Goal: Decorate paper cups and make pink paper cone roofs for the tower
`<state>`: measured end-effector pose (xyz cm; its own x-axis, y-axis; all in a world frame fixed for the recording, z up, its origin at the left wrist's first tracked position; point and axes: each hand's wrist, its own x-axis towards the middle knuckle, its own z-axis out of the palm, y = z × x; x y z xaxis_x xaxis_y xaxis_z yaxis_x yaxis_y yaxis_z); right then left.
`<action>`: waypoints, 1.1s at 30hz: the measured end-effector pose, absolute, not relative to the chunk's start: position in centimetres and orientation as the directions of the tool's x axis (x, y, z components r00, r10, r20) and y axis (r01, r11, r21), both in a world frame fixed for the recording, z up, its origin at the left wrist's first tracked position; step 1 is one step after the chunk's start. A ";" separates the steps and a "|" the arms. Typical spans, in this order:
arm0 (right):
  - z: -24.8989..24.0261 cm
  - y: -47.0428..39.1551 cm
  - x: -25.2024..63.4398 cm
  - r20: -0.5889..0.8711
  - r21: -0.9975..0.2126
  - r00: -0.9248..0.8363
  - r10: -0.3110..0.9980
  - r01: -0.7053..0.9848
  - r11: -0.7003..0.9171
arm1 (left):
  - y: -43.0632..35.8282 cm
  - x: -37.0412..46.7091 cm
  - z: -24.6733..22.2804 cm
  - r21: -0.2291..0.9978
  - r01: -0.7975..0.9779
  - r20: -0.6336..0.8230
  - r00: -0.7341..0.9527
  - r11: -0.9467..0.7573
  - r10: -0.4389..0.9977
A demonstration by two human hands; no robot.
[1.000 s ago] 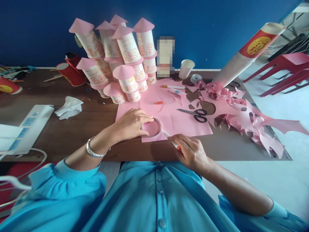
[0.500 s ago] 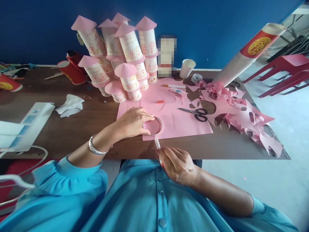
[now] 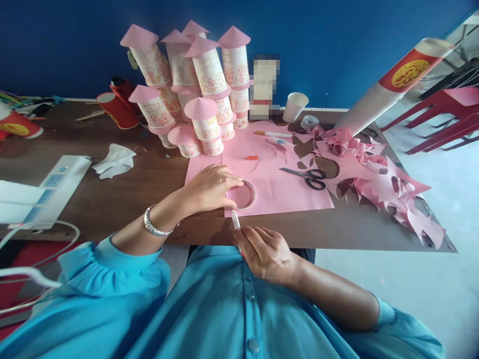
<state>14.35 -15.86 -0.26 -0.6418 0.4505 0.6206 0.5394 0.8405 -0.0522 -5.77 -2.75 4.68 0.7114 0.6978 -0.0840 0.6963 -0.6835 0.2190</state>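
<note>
My left hand [image 3: 213, 189] grips the left side of a thin round ring [image 3: 255, 193], which lies flat on pink paper [image 3: 292, 192] close to its front edge. Between the fingers of my right hand [image 3: 265, 252] is a white marker [image 3: 235, 219], its upper end at the paper's front edge, just below the ring. A small orange-red cap [image 3: 252, 157] lies on the paper behind the ring. Black-handled scissors [image 3: 309, 175] rest on the paper to the right, slightly open.
Behind stand several paper-cup towers [image 3: 202, 117] with pink cone roofs. Pink scraps [image 3: 377, 174] cover the table's right side. A white cup [image 3: 295, 106], a tape roll [image 3: 309, 122] and another marker [image 3: 275, 134] lie farther back. Crumpled tissue [image 3: 115, 161] and a power strip [image 3: 62, 187] are left.
The view has shifted slightly, moving the scene rightward. My right hand and the marker have moved a little left along the ring's near side. My left hand keeps its hold on the ring.
</note>
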 end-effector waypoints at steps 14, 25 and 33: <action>-1.1 -15.3 12.9 0.649 0.049 -0.640 0.412 0.576 0.816 | -2.6 -5.8 4.1 0.200 0.706 -0.073 0.702 -0.679 0.708; -1.4 -14.8 10.8 0.642 0.130 -0.617 0.455 0.672 0.729 | -2.6 -5.7 4.3 0.180 0.699 -0.049 0.709 -0.692 0.704; -1.0 -14.6 10.3 0.640 0.129 -0.616 0.459 0.676 0.726 | -2.7 -5.5 4.5 0.168 0.704 -0.067 0.706 -0.690 0.705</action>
<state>10.32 -14.56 -1.02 -0.6157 0.4592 0.6404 0.6758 0.7256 0.1294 -5.51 -2.68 4.50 0.7064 0.7047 -0.0673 0.7042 -0.6899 0.1676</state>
